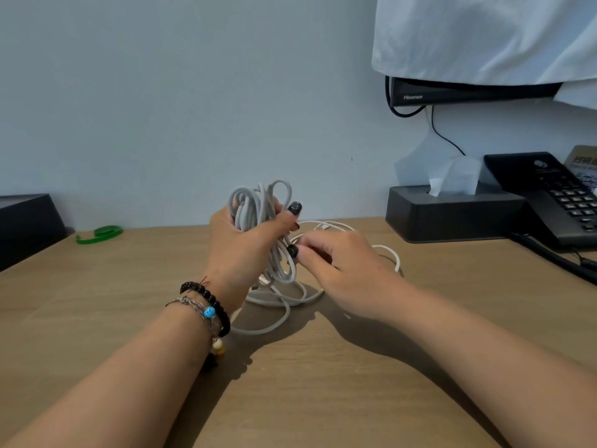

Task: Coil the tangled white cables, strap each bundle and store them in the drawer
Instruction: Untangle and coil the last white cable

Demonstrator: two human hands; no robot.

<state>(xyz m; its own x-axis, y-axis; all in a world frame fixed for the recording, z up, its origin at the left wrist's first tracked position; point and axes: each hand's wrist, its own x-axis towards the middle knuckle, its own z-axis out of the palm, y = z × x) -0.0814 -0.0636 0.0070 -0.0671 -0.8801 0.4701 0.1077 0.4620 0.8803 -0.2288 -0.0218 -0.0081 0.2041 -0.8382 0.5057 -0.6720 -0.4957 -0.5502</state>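
Gripping a bunch of tangled white rubbery cables [258, 215] upright, the left hand [240, 247] steadies it while the right hand [339, 263] pinches a loose strand just beside, above the wooden surface [129, 286].

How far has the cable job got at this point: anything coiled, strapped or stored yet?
Early stage. Done: nothing strapped or stored that shows. In hand: the left hand grips a loose, untidy bunch of white cables, while the right hand pinches a strand beside it. More cable loops lie on the desk. A green strap lies unused at the far left. Left: neat coiling, strapping, and storing; no drawer is in view.
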